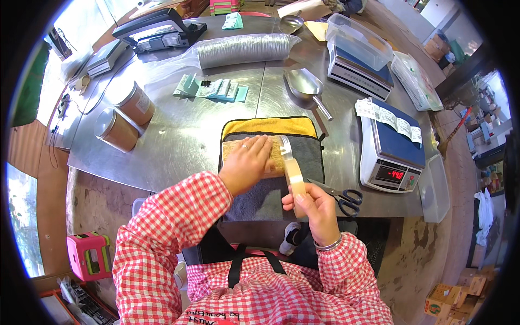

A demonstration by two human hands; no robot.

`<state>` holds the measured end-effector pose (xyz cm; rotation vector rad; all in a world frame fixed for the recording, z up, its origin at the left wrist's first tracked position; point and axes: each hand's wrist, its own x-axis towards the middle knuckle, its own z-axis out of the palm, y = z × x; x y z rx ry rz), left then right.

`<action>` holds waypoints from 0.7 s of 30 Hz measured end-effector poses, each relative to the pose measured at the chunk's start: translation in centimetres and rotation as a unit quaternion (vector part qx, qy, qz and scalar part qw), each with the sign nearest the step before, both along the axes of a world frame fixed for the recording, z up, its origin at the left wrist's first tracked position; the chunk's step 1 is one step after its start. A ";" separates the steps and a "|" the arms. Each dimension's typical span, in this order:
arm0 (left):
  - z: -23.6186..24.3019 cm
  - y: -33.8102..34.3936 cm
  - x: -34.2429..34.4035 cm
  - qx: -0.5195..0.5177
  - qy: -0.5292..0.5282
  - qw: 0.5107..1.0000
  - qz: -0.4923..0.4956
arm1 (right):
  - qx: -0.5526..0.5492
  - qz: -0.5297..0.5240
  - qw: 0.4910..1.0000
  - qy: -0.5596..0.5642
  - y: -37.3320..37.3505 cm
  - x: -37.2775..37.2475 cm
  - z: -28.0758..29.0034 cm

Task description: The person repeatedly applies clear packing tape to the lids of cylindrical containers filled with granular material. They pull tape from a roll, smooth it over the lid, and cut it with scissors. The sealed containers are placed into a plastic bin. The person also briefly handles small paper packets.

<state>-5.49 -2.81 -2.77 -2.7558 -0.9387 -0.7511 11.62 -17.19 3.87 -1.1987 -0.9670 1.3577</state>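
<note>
My left hand [247, 162] lies flat on a tan, rectangular packet [277, 158] that rests on a grey and yellow cloth mat [271, 128]. My right hand [314, 208] grips a roll of clear tape [295, 181] at the mat's right side. A strip of tape runs from the roll up over the packet's right end. Black scissors [340, 196] lie just right of my right hand. Both sleeves are red and white checked.
A blue-topped digital scale [391, 154] stands to the right, another scale [357, 67] with a clear lid behind it. A metal scoop [306, 86], a stack of foil bags [241, 50], paper labels [211, 89], two round tins [124, 116] and a black sealer [160, 30] lie on the steel table [179, 135].
</note>
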 end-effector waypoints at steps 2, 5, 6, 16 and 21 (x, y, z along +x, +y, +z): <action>1.7 -1.8 0.8 -0.058 0.071 0.995 0.040 | 0.005 -0.007 1.000 0.003 0.2 0.0 0.3; 2.2 -1.5 0.9 -0.076 0.140 0.985 0.072 | -0.009 0.001 1.000 0.010 0.3 -0.3 0.8; 2.0 -1.2 0.9 -0.076 0.130 0.986 0.071 | -0.014 0.004 1.000 0.012 0.2 -0.5 0.8; 2.8 1.9 1.3 -0.185 0.115 0.974 0.056 | -0.062 -0.015 0.998 0.016 -0.5 -1.0 -2.7; 3.9 5.9 1.4 -0.327 0.151 0.933 0.029 | -0.073 -0.030 0.997 0.015 0.9 -0.7 -5.8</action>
